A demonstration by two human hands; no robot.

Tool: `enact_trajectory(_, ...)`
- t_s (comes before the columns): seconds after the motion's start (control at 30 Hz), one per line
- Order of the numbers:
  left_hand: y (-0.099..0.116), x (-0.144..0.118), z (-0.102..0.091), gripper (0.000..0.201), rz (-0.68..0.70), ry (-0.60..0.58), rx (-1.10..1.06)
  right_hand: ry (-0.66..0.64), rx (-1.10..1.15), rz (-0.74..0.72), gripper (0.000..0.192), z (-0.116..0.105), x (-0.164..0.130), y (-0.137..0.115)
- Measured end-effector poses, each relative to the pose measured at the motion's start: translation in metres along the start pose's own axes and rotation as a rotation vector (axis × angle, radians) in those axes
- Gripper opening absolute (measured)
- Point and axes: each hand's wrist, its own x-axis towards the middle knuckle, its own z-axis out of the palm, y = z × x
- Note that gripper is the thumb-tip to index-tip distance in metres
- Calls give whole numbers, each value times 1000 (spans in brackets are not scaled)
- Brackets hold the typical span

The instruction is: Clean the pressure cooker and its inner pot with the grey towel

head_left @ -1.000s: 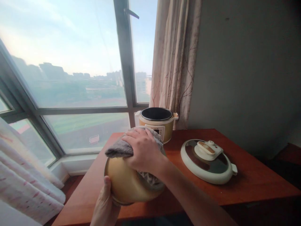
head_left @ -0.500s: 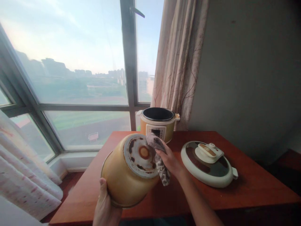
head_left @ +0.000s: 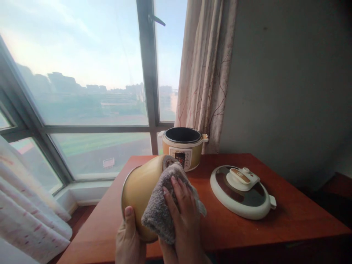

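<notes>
My left hand [head_left: 129,239] grips the rim of a gold inner pot [head_left: 139,192], thumb outside on its wall. The pot is tilted, its mouth toward the lower left and its base, partly showing, toward the upper right. A grey fuzzy cloth [head_left: 159,209] lies against the pot's right side. My right hand [head_left: 183,216] presses the cloth there, fingers laid over it and the thumb side partly hidden below. Much of the base and the right wall is covered by the cloth.
Behind the pot, an electric pressure cooker body [head_left: 196,154] stands lidless on the red-brown table [head_left: 228,236]. Its round cream-rimmed lid [head_left: 236,205] lies to the right, handle up. Windows and a curtain [head_left: 205,73] rise behind the table.
My right hand and the cloth have moved from the base's edge down and left onto the pot's side wall. The cloth is spread wider. The pot has turned, so less of its base shows.
</notes>
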Motion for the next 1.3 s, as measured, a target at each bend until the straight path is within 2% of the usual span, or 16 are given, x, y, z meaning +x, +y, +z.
enact_trajectory(0.1, 2, -2, 2, 66, -30, -53, -23, -64, -53, -44, 84, -6, 18, -9)
enact_trajectory(0.17, 3, -1, 2, 66, -24, -76, -46, -85, -29, -10, 85, -9, 31, -9)
enact_trajectory(0.33, 2, 5, -3, 66, -44, -38, -6, -62, 224, 191, 74, -12, 56, 6)
enact_trajectory(0.47, 7, 8, -6, 72, -10, 13, 20, -53, 391, 352, 62, -5, 59, 25)
enact_trajectory(0.67, 18, 11, -4, 82, 26, 20, -33, -27, 434, 478, 54, 12, 28, 48)
enact_trajectory(0.83, 23, 19, -7, 77, 32, 41, 11, 27, 512, 599, 52, 8, -16, 49)
enact_trajectory(0.9, 25, 22, -9, 74, 35, 14, 59, 43, 624, 733, 46, 5, -28, 50)
enact_trajectory(0.97, 28, 24, -10, 70, 59, -27, 154, 65, 802, 963, 46, 4, -33, 55)
enact_trajectory(1.03, 32, 25, -10, 64, 91, -51, 283, 61, 994, 1205, 51, 5, -34, 66)
enact_trajectory(1.1, 36, 25, -8, 62, 125, -75, 394, 31, 1122, 1345, 56, 6, -31, 84)
enact_trajectory(1.2, 41, 23, -4, 61, 143, -148, 480, 4, 1126, 1350, 58, 4, -26, 122)
enact_trajectory(1.3, 44, 22, -2, 58, 139, -201, 494, -8, 976, 1340, 48, -7, -26, 160)
